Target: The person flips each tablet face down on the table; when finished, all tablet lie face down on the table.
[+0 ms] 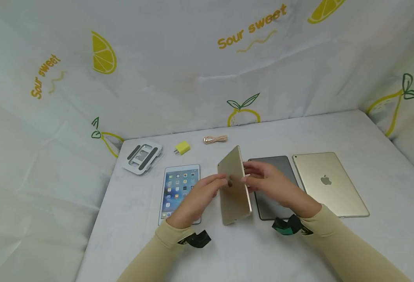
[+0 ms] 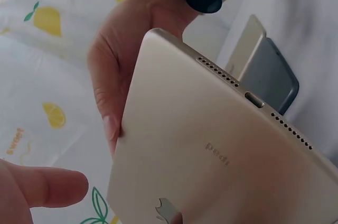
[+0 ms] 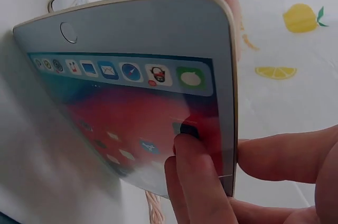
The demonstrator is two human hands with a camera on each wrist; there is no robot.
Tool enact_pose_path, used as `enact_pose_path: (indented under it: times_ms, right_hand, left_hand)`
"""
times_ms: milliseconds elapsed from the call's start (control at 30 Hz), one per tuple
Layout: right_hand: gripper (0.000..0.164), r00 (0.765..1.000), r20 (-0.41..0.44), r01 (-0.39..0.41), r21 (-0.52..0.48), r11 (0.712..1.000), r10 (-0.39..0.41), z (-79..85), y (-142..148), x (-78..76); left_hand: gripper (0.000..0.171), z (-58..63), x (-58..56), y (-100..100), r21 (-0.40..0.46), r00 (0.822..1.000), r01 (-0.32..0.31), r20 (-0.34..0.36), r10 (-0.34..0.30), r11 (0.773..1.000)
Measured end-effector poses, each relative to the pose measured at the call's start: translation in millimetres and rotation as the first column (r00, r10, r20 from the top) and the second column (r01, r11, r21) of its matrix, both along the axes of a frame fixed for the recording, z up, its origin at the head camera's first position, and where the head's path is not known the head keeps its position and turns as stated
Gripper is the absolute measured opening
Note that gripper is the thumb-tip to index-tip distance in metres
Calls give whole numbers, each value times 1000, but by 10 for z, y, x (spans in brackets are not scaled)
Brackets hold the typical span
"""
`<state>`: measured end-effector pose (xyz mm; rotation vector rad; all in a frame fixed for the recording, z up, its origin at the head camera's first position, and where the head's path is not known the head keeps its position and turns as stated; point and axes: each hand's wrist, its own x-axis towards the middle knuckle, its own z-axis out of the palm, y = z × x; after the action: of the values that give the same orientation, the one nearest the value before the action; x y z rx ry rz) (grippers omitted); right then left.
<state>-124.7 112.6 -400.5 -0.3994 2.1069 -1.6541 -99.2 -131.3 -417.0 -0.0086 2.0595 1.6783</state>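
Note:
A gold tablet (image 1: 233, 203) is held upright on its long side, back turned left. My right hand (image 1: 272, 184) pinches its right-hand long edge, thumb (image 3: 280, 155) on the back side and fingers (image 3: 195, 176) over the lit screen. My left hand (image 1: 201, 194) reaches to the tablet's back with fingers extended; a fingertip meets it by the apple logo. The left thumb (image 2: 53, 187) stands apart from the tablet. The charging port (image 2: 254, 100) and speaker holes show on the near short edge. A white-framed tablet (image 1: 179, 192) with its screen lit lies under the left hand.
A dark grey tablet (image 1: 272, 203) lies partly behind the right hand, with another gold tablet (image 1: 333, 184) face down beside it. Farther back are a white folding stand (image 1: 143, 156), a yellow charger plug (image 1: 182, 147) and a coiled cable (image 1: 215, 139). A printed cloth wall bounds the table.

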Motion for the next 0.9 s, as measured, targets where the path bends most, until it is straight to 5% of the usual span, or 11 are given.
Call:
enact_pose_path:
  times_ms: [900]
  right_hand:
    - [60,999,17,34,240,970,-40,-159,3,10]
  left_hand:
    - [57,-17,-95,-49,-103,999,-35,7,36,994]
